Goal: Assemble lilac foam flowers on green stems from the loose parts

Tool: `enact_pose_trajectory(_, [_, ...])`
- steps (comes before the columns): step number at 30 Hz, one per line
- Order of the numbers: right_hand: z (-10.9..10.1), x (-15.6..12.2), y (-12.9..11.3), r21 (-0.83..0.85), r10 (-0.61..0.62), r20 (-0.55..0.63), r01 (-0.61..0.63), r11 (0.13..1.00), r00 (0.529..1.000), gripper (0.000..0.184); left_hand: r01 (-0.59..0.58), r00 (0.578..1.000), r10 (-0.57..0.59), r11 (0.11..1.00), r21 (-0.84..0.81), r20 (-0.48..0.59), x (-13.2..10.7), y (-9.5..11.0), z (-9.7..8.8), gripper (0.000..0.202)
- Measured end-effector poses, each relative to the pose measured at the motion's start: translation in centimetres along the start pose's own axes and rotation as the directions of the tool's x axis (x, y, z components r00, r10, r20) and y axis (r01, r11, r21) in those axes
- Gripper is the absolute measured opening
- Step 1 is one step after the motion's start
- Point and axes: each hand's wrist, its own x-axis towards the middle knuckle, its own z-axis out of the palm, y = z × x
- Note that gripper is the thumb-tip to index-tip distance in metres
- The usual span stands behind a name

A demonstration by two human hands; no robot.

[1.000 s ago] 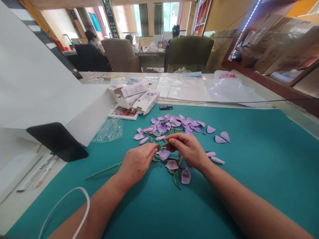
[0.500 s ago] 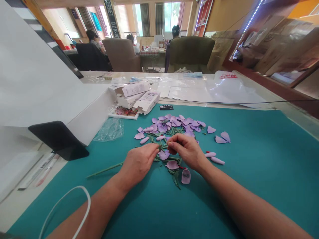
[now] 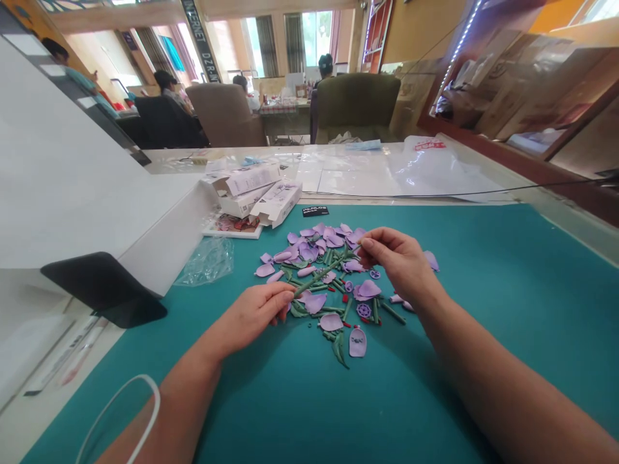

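On a counter (image 3: 29,415) lies a mat (image 3: 300,399); at its middle sits a spread of petals (image 3: 331,240), with stem segments (image 3: 393,313) among them and nearer the viewer. Above these, a stem (image 3: 323,276) slants between two hands — left hand (image 3: 264,303) at its near end, right hand (image 3: 394,258) at its far end. A wrapper (image 3: 207,258) lies left of the petals, boxes (image 3: 278,201) behind it, a card (image 3: 315,211) behind the petals. Plastic sheeting (image 3: 358,177) lies farther back — chairs (image 3: 358,106) beyond.

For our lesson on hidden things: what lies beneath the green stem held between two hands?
Below the green stem, purple petals and green pieces lie on the teal mat; what the stem, left hand and right hand cover is hidden.
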Motion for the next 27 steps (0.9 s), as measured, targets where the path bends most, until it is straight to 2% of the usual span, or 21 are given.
enact_pose_trajectory(5, [0.1,0.2,0.4,0.055,0.042,-0.012,-0.042,0.998,0.999,0.036,0.04,0.999,-0.037,0.99,-0.132,0.026,0.3,-0.1,0.4,0.038])
enact_pose_trajectory(9, [0.3,0.1,0.7,0.145,0.092,-0.008,-0.09,0.985,0.996,0.036,0.077,0.997,-0.071,0.944,-0.321,0.029,0.4,0.0,0.9,0.039])
enact_pose_trajectory(12, [1.3,-0.4,1.0,0.159,0.176,0.091,-0.189,0.969,0.98,0.033,0.086,0.996,-0.082,0.872,-0.482,0.029,0.3,0.2,1.3,0.039])
enact_pose_trajectory(16, [2.9,-1.4,1.4,0.109,0.261,0.316,-0.308,0.945,0.912,0.028,0.12,0.993,-0.104,0.769,-0.628,0.062,0.3,0.7,2.0,0.037])
enact_pose_trajectory(19, [3.5,-1.9,1.5,0.133,0.244,0.398,-0.319,0.938,0.884,0.025,0.136,0.991,-0.107,0.738,-0.661,0.085,0.3,1.0,2.7,0.035])
enact_pose_trajectory(23, [4.0,-2.4,1.2,0.164,0.223,0.402,-0.309,0.937,0.888,0.028,0.162,0.986,-0.105,0.741,-0.651,0.126,0.3,1.3,3.7,0.034])
enact_pose_trajectory(27, [4.6,-2.7,0.9,0.157,0.249,0.459,-0.354,0.922,0.853,0.026,0.177,0.984,-0.122,0.731,-0.658,0.13,0.3,1.4,4.0,0.036])
